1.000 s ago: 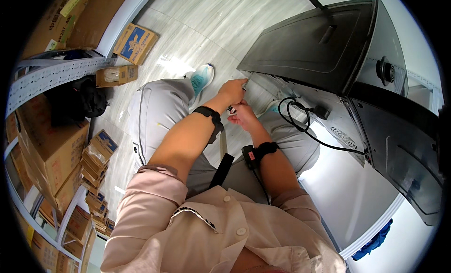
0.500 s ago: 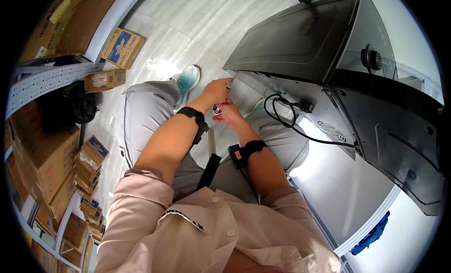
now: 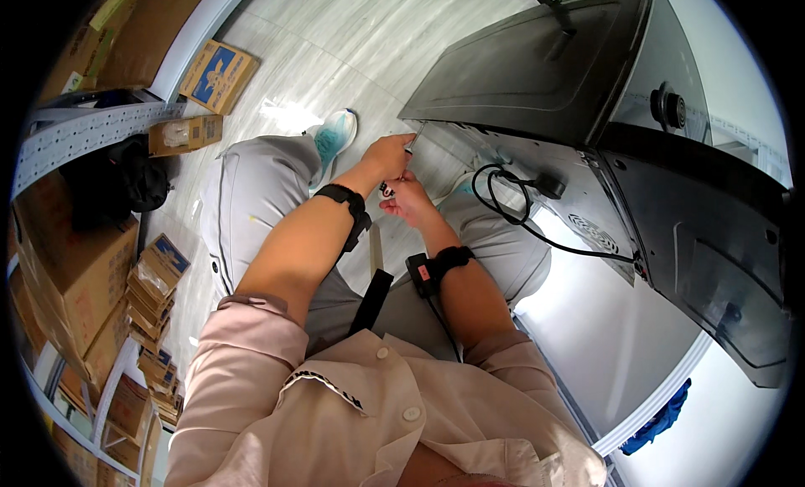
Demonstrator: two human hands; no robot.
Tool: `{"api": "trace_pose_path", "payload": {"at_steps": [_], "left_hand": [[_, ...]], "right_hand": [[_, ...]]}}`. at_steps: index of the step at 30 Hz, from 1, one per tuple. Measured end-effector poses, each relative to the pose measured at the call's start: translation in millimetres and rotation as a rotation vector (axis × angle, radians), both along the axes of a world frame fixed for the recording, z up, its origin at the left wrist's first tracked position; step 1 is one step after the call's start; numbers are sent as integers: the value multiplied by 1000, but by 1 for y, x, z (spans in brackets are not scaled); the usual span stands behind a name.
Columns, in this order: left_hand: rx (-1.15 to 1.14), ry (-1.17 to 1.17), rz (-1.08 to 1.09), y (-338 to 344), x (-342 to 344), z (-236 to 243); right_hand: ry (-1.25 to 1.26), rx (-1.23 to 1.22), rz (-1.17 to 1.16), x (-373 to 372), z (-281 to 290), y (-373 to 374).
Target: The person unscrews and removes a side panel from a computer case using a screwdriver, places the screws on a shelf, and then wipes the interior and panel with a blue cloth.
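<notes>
My left hand is closed near the lower edge of a black metal cabinet. A thin metal-shafted tool, which looks like a screwdriver, shows at its fingertips, its tip up against that edge. Just below and touching it, my right hand is closed too, with fingers curled. A small black, white and red piece shows beside the right fingers; whether it is the tool's handle I cannot tell. Fingers hide most of what is gripped.
From the cabinet's pale underside, a looped black power cord hangs near my right knee. A round vent grille and black knob are on the appliance. Cardboard boxes and a metal shelf rack stand at the left.
Both hands stay at the cabinet's lower edge, gripping as before. The shaft shows slightly longer above the left fingertips; the view has shifted a little.
</notes>
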State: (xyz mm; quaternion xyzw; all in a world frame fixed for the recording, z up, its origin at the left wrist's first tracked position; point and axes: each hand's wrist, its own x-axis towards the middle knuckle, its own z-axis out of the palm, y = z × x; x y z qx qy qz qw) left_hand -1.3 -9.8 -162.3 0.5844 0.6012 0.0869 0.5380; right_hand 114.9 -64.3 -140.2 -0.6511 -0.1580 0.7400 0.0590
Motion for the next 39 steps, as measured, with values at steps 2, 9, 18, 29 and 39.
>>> {"api": "trace_pose_path", "payload": {"at_steps": [2,9,18,29,39], "left_hand": [[44,13,8,-1,1,0],[101,39,-12,-2,1,-4],[58,50,-4,-1,1,4],[74,43,-9,-1,2,4],[-139,162,-12,4,-1,19]], "right_hand": [[8,-4,-12,1,-1,-1],[8,8,-19,0,3,-1],[-29,-10,5,1,7,0],[-4,22,-37,3,4,-2],[-46,101,12,0,0,-3]]}}
